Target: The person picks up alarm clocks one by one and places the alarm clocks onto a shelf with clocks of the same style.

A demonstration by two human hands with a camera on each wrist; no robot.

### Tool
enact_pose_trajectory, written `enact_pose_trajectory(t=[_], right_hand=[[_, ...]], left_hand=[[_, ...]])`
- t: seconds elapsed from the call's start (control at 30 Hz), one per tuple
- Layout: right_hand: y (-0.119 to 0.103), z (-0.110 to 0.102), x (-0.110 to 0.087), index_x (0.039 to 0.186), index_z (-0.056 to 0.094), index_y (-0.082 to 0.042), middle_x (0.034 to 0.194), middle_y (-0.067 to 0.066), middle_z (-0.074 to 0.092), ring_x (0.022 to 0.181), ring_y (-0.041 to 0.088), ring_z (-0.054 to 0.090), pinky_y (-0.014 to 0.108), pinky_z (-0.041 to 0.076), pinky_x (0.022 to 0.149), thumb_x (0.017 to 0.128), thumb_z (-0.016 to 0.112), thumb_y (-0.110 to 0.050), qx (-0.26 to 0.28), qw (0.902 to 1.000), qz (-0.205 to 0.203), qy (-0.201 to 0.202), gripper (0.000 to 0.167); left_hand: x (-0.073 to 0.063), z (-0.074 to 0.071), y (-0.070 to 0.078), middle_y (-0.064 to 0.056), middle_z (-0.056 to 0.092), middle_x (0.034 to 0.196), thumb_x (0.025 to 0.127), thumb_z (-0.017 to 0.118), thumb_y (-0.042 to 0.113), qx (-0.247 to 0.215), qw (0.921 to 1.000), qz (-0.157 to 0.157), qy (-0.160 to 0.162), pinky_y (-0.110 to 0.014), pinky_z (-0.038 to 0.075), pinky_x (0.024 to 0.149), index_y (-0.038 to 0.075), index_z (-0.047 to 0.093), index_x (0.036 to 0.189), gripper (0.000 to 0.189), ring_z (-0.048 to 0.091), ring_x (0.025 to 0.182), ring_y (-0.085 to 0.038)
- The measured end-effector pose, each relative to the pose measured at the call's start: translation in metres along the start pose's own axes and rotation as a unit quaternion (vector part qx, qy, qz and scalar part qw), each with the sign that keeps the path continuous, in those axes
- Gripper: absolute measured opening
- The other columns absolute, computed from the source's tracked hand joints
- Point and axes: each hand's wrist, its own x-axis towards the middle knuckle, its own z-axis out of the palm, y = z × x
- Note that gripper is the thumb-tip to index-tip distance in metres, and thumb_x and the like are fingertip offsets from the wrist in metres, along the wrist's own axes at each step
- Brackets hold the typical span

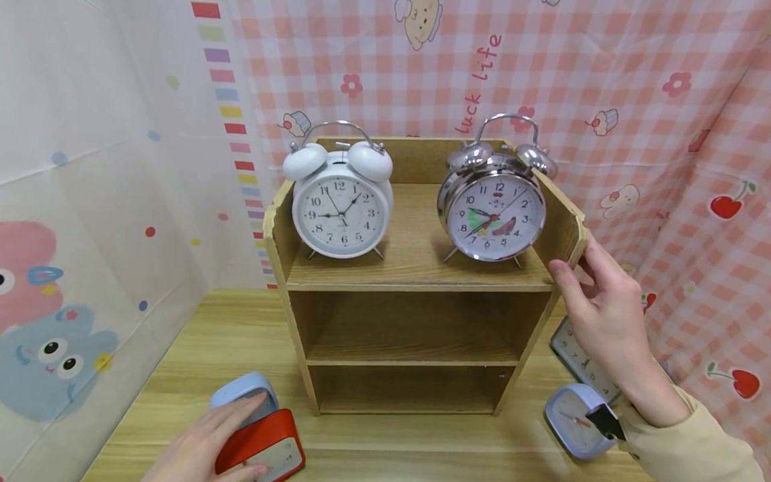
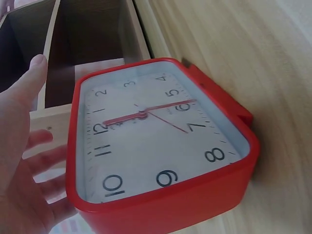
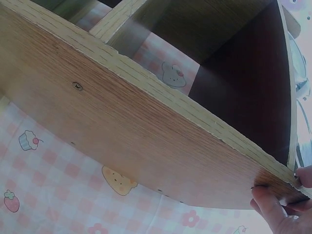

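Observation:
My left hand (image 1: pixel 201 438) is at a red alarm clock (image 1: pixel 265 445) standing at the front left. In the left wrist view the thumb (image 2: pixel 31 80) is raised apart from the red case (image 2: pixel 161 214), and the fingers reach along its top side. A light blue clock (image 1: pixel 243 395) stands just behind the red one, partly covered by this hand. With thumb and curled fingers, my right hand (image 1: pixel 608 314) grips the right side panel of a small wooden shelf (image 1: pixel 415 286). On its top board stand a white twin-bell alarm clock (image 1: pixel 341 214) and a silver twin-bell alarm clock (image 1: pixel 496 214).
Right of the shelf, a lavender clock (image 1: pixel 575 422) and a dark-edged square clock (image 1: pixel 581 355) lie on the wood-grain table (image 1: pixel 229 335), partly behind the right forearm. Patterned cloths hang at the back (image 1: pixel 373 60) and on both sides. The shelf has two lower compartments.

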Motion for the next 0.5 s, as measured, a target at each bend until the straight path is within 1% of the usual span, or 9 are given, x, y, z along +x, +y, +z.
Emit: enact_pose_trajectory(t=[0.07,0.13,0.23,0.3,0.37,0.5], right_hand=[[0.000,0.000,0.000,0.144,0.064,-0.006,0.121,-0.036,0.062,0.110,-0.019,0.063,-0.001,0.051,0.085,0.100,0.065,0.002,0.000,1.0000,-0.001,0.000,0.044],[0.001,0.000,0.000,0.144,0.064,-0.006,0.121,-0.036,0.062,0.110,-0.019,0.063,-0.001,0.051,0.085,0.101,0.064,0.002,0.000,1.0000,0.000,0.000,0.044],[0.001,0.000,0.000,0.144,0.063,-0.006,0.123,-0.036,0.062,0.113,-0.019,0.062,0.000,0.051,0.084,0.101,0.064,0.001,0.002,1.0000,0.002,-0.002,0.043],[0.001,0.000,0.000,0.144,0.063,-0.005,0.123,-0.036,0.061,0.115,-0.019,0.062,0.000,0.051,0.084,0.102,0.063,0.001,0.002,1.0000,0.002,-0.003,0.043],[0.001,0.000,0.000,0.144,0.063,-0.005,0.123,-0.037,0.061,0.115,-0.019,0.062,0.000,0.051,0.084,0.102,0.063,0.001,0.001,1.0000,0.002,-0.003,0.042],[0.002,0.000,0.000,0.144,0.063,-0.006,0.123,-0.037,0.061,0.115,-0.020,0.061,-0.001,0.051,0.084,0.102,0.063,0.001,-0.001,1.0000,0.001,-0.003,0.043]], left_hand=[[-0.001,0.001,-0.001,0.011,0.067,0.140,0.077,0.082,0.070,-0.008,0.9997,-0.015,-0.020,-0.029,0.058,0.076,0.030,0.056,0.150,0.088,0.066,0.114,-0.017],[-0.001,0.001,-0.003,0.010,0.067,0.140,0.078,0.080,0.072,-0.018,0.9982,-0.032,-0.047,-0.028,0.055,0.074,0.031,0.055,0.151,0.087,0.065,0.112,-0.015],[-0.001,0.003,-0.006,0.008,0.066,0.141,0.080,0.076,0.075,-0.032,0.9930,-0.058,-0.098,-0.026,0.051,0.071,0.032,0.052,0.153,0.088,0.064,0.109,-0.013],[-0.001,0.004,-0.008,0.007,0.065,0.141,0.081,0.075,0.075,-0.042,0.9890,-0.069,-0.124,-0.026,0.051,0.071,0.033,0.051,0.154,0.087,0.063,0.108,-0.012],[-0.001,0.004,-0.010,0.007,0.065,0.139,0.082,0.075,0.074,-0.048,0.9865,-0.076,-0.137,-0.026,0.051,0.070,0.033,0.051,0.154,0.087,0.063,0.106,-0.011],[-0.002,0.006,-0.015,0.004,0.067,0.137,0.084,0.076,0.069,-0.055,0.9846,-0.074,-0.148,-0.031,0.052,0.071,0.029,0.052,0.154,0.084,0.065,0.104,-0.015]])
